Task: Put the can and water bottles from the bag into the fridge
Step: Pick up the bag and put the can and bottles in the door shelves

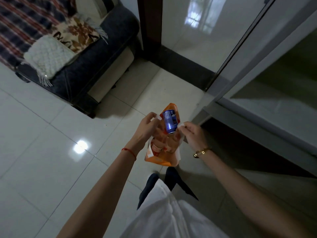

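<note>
An orange plastic bag (161, 157) with white handles hangs above the floor between my hands. My left hand (145, 127) pinches the left handle and my right hand (192, 133) pinches the right handle, pulling the mouth apart. A blue can (169, 121) lies at the top of the bag's opening. Below it, pale bottle shapes (163, 143) show through the bag, too blurred to count. The fridge (267, 79), grey with a glossy front, stands at the right with its door closed.
A dark sofa (96, 54) with a plaid blanket and a white knitted cushion (48, 55) stands at the upper left. A dark wooden door frame (151, 26) rises behind. Glossy white floor tiles (51, 152) spread to the left. My dark-socked feet (159, 181) are below the bag.
</note>
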Available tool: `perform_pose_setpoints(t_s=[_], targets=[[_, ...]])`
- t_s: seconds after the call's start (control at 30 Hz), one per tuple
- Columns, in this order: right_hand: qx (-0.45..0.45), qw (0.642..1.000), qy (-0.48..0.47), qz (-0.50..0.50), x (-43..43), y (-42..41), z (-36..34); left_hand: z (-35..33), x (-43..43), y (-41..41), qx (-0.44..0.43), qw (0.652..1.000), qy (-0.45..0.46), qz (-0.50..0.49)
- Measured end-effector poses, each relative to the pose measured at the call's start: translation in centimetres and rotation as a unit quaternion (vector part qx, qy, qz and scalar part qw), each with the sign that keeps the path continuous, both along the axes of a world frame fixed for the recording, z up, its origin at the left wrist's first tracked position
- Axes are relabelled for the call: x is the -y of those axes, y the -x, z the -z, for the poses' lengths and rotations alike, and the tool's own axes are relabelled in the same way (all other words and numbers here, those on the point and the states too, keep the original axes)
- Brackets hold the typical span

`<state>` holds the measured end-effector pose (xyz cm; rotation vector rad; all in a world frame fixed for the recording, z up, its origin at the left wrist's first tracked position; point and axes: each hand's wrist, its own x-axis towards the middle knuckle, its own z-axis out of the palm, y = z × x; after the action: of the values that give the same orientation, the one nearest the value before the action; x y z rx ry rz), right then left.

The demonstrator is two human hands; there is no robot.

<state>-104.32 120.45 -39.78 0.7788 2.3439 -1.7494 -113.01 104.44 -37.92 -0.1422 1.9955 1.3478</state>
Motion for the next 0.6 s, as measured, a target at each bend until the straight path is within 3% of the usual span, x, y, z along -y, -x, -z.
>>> perform_pose_setpoints(t_s=[0.13,0.23,0.6], targets=[[-0.032,0.999,-0.04,0.006,-0.4,-3.4,-3.5,-4.7,0.0,-0.9,-0.023,0.998,-0.046,0.035],[-0.057,0.996,-0.031,0.064,-1.1,-6.8,-5.4,-8.1,0.3,-1.6,-0.062,0.991,-0.081,0.091],[-0.09,0.958,0.042,0.268,1.4,-19.6,-9.9,-17.2,-1.6,-7.2,-0.098,0.928,-0.224,0.282]])
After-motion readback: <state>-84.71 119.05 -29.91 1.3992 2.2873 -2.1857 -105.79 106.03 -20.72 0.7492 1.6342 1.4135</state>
